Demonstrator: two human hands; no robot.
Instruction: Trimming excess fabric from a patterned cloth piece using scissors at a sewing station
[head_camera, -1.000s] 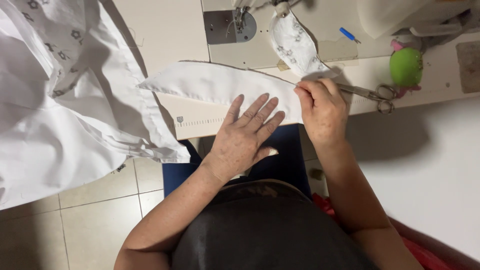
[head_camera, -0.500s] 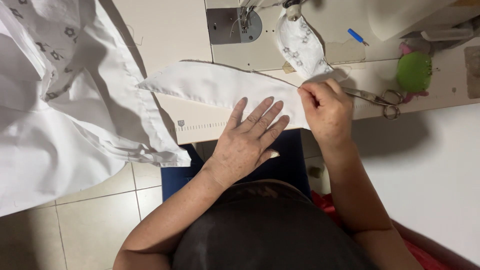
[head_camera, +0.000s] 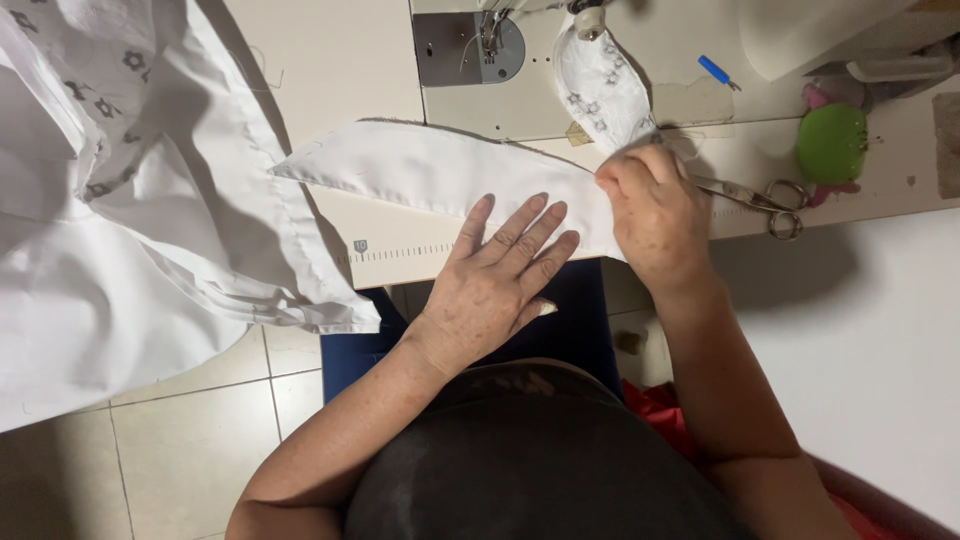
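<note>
White fabric strip (head_camera: 430, 170) under flat, spread L hand (head_camera: 495, 275); R hand (head_camera: 655, 205) pinching its end.

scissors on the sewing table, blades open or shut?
Shut. The scissors lie flat beside the right hand, untouched, blades together in one thin line, handle loops side by side.

the sewing machine (head_camera: 800, 40) runs off the top edge. the big white cloth (head_camera: 120, 250) is cut at the left edge. the right hand (head_camera: 655, 210) hides its own fingertips.
</note>
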